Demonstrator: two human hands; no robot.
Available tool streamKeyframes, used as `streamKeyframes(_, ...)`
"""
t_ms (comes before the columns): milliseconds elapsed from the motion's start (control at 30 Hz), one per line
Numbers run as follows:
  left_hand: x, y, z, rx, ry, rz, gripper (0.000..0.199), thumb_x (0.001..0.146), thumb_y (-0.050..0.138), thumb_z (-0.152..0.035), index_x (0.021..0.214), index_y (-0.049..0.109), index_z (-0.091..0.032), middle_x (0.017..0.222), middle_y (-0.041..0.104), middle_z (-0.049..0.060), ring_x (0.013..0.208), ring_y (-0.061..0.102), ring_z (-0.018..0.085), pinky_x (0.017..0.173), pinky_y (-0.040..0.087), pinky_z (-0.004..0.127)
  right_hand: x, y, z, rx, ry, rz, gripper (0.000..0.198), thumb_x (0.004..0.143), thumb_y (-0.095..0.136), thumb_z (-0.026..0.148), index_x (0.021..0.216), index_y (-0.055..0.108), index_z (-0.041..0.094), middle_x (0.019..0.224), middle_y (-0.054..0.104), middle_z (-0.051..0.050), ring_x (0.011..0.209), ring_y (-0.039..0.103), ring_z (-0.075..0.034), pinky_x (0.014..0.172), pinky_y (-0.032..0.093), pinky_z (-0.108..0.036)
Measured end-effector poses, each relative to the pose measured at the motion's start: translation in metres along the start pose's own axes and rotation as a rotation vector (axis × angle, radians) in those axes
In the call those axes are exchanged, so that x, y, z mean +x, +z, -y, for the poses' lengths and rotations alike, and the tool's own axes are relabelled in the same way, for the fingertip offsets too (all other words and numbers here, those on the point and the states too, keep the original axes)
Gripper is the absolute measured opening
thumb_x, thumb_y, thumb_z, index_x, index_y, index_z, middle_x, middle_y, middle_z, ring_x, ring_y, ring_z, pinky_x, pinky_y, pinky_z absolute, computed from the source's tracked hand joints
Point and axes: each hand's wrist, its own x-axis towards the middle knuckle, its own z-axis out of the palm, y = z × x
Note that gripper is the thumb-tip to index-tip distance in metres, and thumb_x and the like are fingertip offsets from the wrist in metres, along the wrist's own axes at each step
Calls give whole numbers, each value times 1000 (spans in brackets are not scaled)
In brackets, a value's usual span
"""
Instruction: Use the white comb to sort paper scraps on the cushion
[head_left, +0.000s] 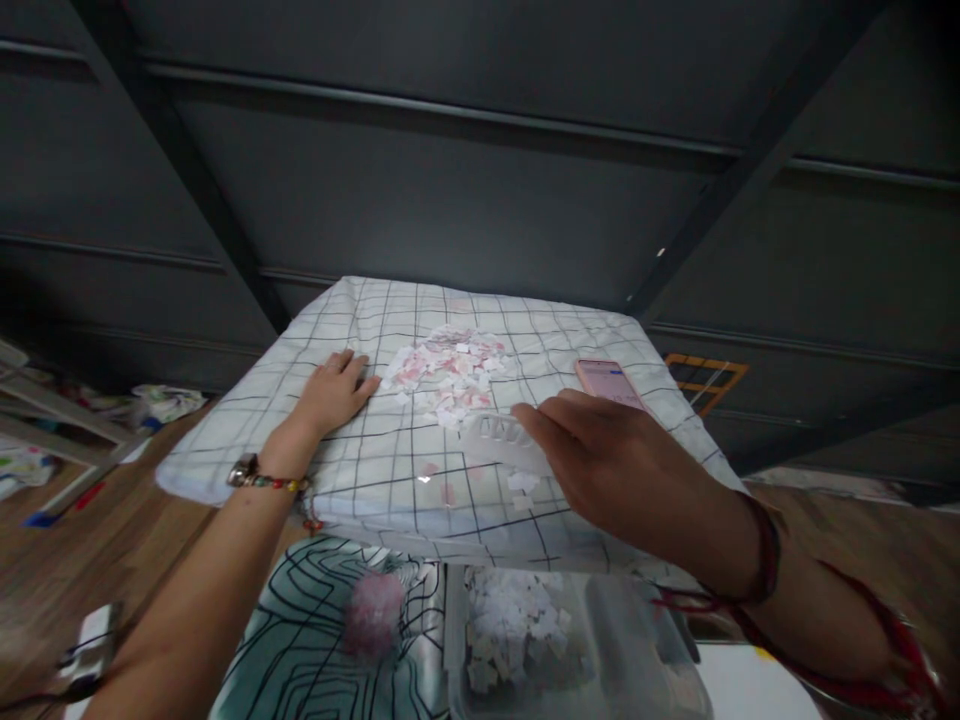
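Observation:
My left hand (335,391) lies flat on the checked tablecloth (555,335), fingers spread and empty. Just right of its fingertips is a loose heap of small white and pink paper scraps (442,365). My right hand (600,450) is closed around a whitish, see-through plastic piece with a ridged edge (504,440); its exact kind is unclear. That piece is low over the cloth, at the near side of the heap. A few stray scraps (523,482) lie close to it, towards the table's front edge.
A pink phone (611,382) lies behind my right hand, partly covered by it. Below the front edge stands a clear plastic box (600,640) holding many paper scraps, beside a green patterned cloth (300,630) with a pink fuzzy patch. A dark panelled wall (450,200) rises behind the table.

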Motion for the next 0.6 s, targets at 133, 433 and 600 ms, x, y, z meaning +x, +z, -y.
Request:
streamKeyframes(133,0,0,-1,2,-1,-5,60,101,39,-50,143,59,-13,154,57,21,147,47,37,118,43,55,-4,-7,-4,-13,71,157,31,87,46,-2,98,70,15,79,71,-8,68,63,-19,58,50,-29)
streamKeyframes(433,-1,-3,-4,-2,-16,-9,55,100,42,-45,142,61,-14,153,58,19,148,48,36,119,44,54,-10,-14,10,97,143,192,29,82,52,-3,90,74,15,76,77,-8,63,67,-17,57,53,-26)
streamKeyframes(600,-2,-3,-4,-16,-22,-38,54,98,44,-43,141,62,-16,150,62,17,145,50,36,118,45,55,5,-15,23,199,181,258,29,81,55,-2,83,75,18,76,78,-6,64,68,-16,55,49,-25)
